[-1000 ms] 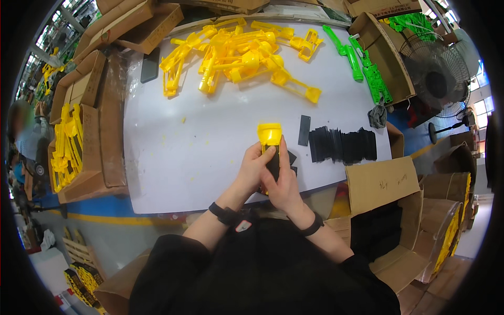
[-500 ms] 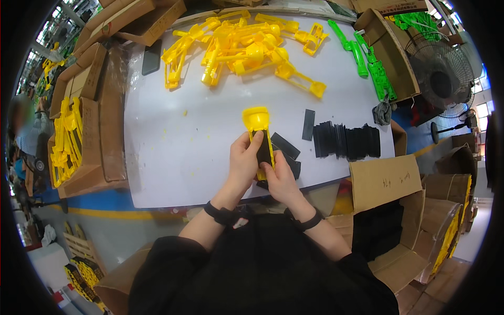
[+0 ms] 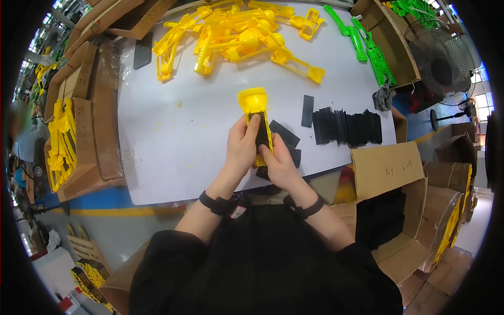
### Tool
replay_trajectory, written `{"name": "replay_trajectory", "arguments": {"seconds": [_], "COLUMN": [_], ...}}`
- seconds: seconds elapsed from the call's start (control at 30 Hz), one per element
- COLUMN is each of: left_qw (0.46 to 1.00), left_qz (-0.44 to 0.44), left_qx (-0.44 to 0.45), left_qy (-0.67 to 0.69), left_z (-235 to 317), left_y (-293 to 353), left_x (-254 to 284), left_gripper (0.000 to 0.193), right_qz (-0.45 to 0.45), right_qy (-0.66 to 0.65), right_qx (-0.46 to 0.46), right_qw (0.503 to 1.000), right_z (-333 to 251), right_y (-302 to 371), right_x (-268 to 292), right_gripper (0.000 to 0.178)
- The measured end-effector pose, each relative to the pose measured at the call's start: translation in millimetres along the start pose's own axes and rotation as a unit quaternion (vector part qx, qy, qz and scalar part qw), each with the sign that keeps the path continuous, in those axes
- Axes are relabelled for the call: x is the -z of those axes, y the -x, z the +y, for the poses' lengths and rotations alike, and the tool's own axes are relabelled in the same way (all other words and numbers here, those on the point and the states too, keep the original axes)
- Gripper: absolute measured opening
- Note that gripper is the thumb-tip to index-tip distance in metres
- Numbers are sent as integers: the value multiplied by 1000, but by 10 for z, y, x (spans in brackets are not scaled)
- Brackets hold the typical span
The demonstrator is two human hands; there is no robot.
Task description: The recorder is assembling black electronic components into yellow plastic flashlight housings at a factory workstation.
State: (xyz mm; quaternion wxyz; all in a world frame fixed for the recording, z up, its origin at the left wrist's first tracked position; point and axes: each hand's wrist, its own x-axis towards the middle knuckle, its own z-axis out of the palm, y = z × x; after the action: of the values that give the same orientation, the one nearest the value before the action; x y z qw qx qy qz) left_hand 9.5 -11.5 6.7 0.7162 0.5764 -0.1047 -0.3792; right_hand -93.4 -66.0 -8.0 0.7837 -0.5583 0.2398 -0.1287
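Between my two hands is a yellow plastic housing, its flared cup end pointing away from me. A flat black panel lies in its long frame. My left hand grips the left side, with the thumb pressed on the panel's upper end. Around the near end on the right closes my right hand, its thumb against the lower part of the panel. Loose black panels lie on the table just right of the housing, partly hidden by my right hand.
Yellow housings are heaped across the white table's far side. A row of black panels stands at the right. Green plastic parts lie far right. Cardboard boxes flank both sides; a fan stands beyond the table.
The view has shifted slightly, so the far heap sits higher in the picture. Both hands keep their grip on the yellow housing, with little visible change in their hold.
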Motion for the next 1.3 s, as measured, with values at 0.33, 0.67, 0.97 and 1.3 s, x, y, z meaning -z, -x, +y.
{"name": "replay_trajectory", "arguments": {"seconds": [0.33,0.67,0.97,1.3], "left_qw": [999,937,975,979], "left_qz": [0,-65,-71,-72], "left_qx": [33,22,16,23], "left_qy": [22,-344,-208,-192], "left_z": [31,47,-88,-186], "left_y": [-42,40,211,244], "left_x": [-38,287,316,350], "left_gripper": [37,21,28,26], "right_qz": [47,13,72,64], "right_qy": [74,252,264,285], "right_qx": [52,29,46,27], "right_qw": [995,967,961,956], "right_z": [95,-127,-249,-186], "right_y": [-90,-73,-41,14], "right_x": [-26,231,142,156], "right_gripper": [8,16,15,14]}}
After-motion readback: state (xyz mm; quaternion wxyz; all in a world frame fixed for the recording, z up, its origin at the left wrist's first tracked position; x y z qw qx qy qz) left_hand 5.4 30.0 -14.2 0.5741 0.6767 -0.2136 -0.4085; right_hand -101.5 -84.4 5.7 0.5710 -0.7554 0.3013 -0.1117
